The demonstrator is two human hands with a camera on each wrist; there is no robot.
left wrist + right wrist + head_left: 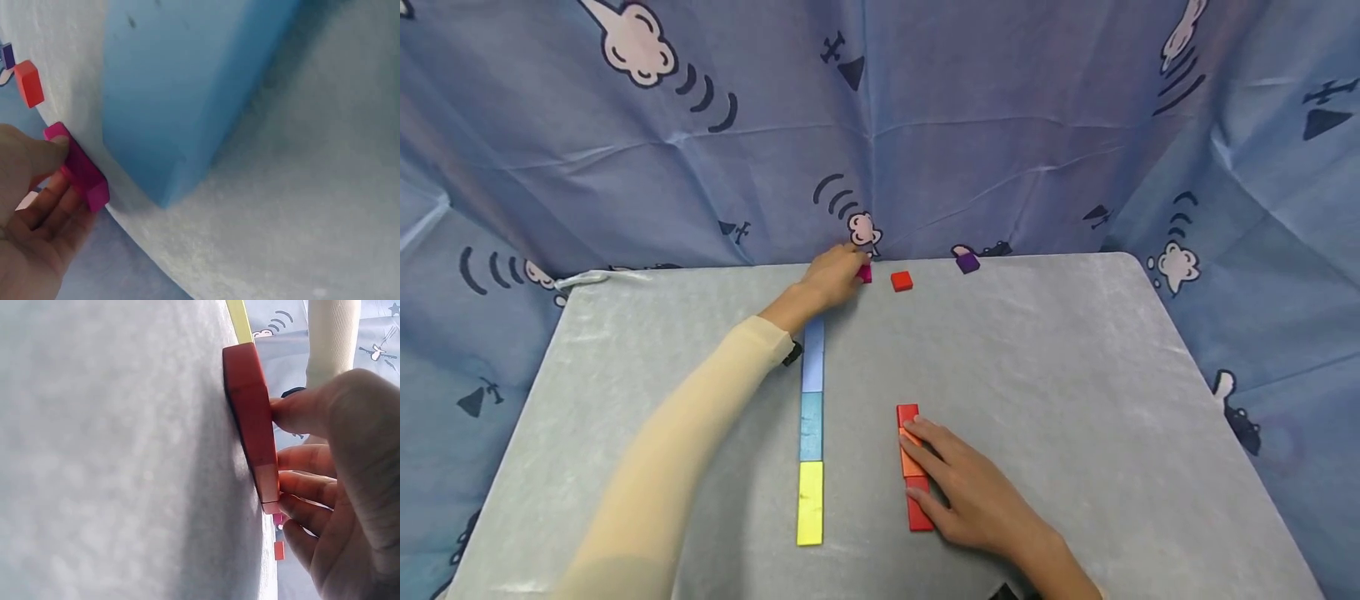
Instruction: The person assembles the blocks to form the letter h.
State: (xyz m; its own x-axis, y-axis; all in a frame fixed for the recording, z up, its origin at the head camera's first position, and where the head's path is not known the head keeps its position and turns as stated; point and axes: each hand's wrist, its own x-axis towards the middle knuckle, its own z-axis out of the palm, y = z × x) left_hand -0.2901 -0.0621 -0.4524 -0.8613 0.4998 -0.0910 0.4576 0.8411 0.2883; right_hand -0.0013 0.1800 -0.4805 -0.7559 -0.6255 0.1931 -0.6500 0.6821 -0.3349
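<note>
At the far table edge my left hand [835, 277] pinches a magenta block [80, 167] between thumb and fingers. Most of that block is hidden by the hand in the head view. My right hand [977, 492] rests its fingertips on a short row of three blocks: a red block [907, 413] at the far end, an orange block [912, 463] in the middle and another red block [919, 515] nearest. In the right wrist view the thumb and fingers lie along the upper face of these blocks.
Left of the red row runs a straight line of a yellow block [810, 504], a light blue block [812, 427] and a periwinkle block [813, 357]. A loose red-orange block [902, 282] and a purple block [967, 262] lie by the far edge. A patterned blue curtain [985, 150] hangs behind.
</note>
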